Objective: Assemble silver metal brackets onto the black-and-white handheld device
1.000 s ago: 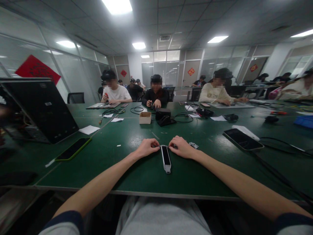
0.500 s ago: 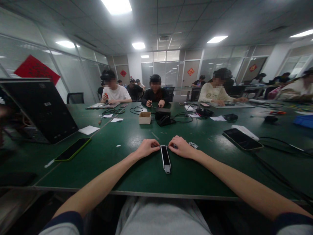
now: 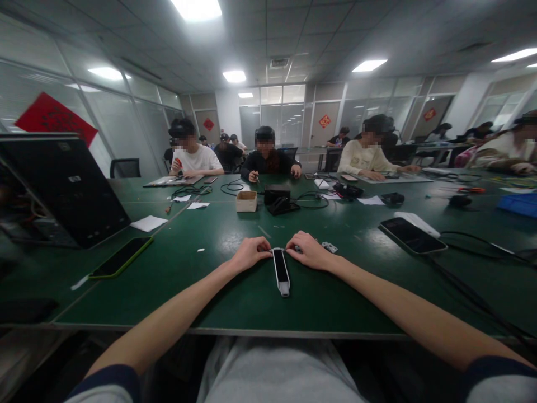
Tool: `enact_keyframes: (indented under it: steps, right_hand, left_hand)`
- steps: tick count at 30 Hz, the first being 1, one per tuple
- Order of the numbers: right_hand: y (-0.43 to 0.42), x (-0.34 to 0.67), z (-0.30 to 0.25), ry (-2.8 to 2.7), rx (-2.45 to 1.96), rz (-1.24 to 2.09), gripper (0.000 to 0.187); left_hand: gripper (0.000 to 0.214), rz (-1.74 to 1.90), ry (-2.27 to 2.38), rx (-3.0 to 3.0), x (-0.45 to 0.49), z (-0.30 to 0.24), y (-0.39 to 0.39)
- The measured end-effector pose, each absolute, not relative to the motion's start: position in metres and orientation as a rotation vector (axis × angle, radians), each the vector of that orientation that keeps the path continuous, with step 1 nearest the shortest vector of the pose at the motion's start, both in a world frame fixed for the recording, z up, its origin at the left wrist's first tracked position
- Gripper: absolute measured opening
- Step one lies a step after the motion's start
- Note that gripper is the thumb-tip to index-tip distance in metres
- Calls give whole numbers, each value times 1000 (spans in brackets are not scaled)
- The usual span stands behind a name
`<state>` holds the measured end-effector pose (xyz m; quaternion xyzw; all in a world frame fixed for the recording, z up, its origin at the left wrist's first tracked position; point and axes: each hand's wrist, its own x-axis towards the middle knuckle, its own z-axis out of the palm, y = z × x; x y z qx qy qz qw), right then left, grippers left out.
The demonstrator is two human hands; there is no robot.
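A slim white pen-shaped device (image 3: 281, 270) with a long black face lies on the green table, its tapered grey tip towards me. My left hand (image 3: 252, 253) is at its far left corner, thumb and fingertips pinched together. My right hand (image 3: 308, 250) mirrors it at the far right corner, its fingers closed too. Whatever small thing the fingertips hold at the far end is too small to make out. Just beyond my right hand lie small light-grey pieces (image 3: 329, 247), partly hidden by it.
A green-edged phone (image 3: 122, 258) and a black computer case (image 3: 62, 187) stand to the left. On the right lies a dark phone (image 3: 412, 235) among cables. A small cardboard box (image 3: 246, 202) and a black stand (image 3: 279, 199) are ahead. Several people sit opposite.
The view has shifted slightly, while my hands stay almost still at the device's far end. Across the table, a person in black has moved one hand up and outward.
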<state>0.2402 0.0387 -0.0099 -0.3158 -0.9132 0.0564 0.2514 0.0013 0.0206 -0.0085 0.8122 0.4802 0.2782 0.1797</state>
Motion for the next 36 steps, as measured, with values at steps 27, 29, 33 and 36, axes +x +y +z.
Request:
enact_keyframes:
  steps: [27, 29, 33, 36]
  right_hand:
    - [65, 302, 18, -2708, -983, 96, 25]
    - [60, 295, 17, -2758, -951, 203, 23]
    - [59, 289, 16, -2761, -925, 279, 17]
    - [66, 295, 18, -2629, -933, 209, 16]
  left_hand:
    - [13, 748, 1355, 2352, 2, -4, 19]
    - [13, 740, 1357, 2352, 1, -4, 19]
    - [13, 736, 1351, 2365, 1, -5, 19]
    - [14, 737, 1347, 2372, 1, -5, 20]
